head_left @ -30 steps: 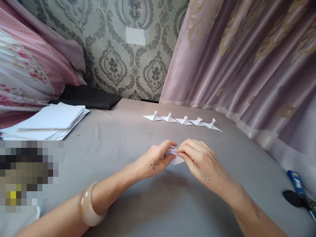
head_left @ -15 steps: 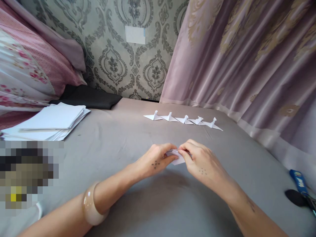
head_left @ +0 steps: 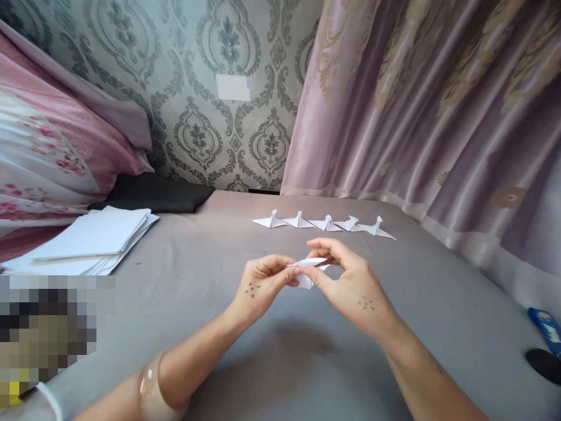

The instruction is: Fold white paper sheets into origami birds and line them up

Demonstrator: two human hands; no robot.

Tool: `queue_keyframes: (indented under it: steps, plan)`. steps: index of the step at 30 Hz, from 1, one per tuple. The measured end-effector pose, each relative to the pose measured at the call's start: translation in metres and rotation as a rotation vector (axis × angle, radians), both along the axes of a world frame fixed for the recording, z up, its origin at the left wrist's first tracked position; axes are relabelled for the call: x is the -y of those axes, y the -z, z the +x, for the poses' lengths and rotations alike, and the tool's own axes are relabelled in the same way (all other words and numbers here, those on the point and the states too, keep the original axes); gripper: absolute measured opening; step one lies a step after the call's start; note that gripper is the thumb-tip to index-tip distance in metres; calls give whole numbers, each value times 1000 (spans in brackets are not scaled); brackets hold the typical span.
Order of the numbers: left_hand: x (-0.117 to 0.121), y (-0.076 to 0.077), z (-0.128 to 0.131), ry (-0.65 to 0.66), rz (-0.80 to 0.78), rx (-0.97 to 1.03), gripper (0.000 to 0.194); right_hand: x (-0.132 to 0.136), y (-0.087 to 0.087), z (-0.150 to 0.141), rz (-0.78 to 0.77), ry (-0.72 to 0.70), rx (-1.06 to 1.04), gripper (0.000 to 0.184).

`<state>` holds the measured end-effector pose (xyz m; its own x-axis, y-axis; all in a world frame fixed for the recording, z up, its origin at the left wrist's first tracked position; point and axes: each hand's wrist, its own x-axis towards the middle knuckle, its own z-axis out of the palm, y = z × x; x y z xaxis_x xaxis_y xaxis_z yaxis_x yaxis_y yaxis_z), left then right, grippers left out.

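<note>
A small piece of folded white paper is held above the grey surface between my two hands. My left hand pinches its left side with thumb and fingers. My right hand grips it from the right, its thumb pressed on the near face and its fingers behind. A narrow flap stands along the paper's top, partly lifted from the rest. My fingers hide the paper's ends. Beyond my hands, several folded paper birds rest in a row, their pointed ends overlapping or touching.
A stack of white paper sheets lies at the left, before a black folded cloth. A blue packet and a dark round object are at the right edge. Curtains hang behind. A pixelated patch covers the lower left.
The paper has turned in my hands, and a flap now shows along its top. My right fingers have spread behind it. My left hand has shifted slightly left. The view has tilted upward.
</note>
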<state>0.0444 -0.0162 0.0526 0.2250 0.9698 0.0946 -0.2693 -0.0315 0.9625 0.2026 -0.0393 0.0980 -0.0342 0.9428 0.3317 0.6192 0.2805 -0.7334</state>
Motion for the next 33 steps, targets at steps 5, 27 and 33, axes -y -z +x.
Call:
queue_keyframes:
  steps: [5,27,33]
  plan:
    - [-1,-15,-9,2,22,31,14,-5,-17,-7,-46,-132,-97,16]
    - [-15,-27,-24,-186,47,68,22,-32,-31,-42,28,-169,-215,17]
    - [-10,-22,-16,-206,-5,54,27,-41,-20,-39,-14,-66,-326,13]
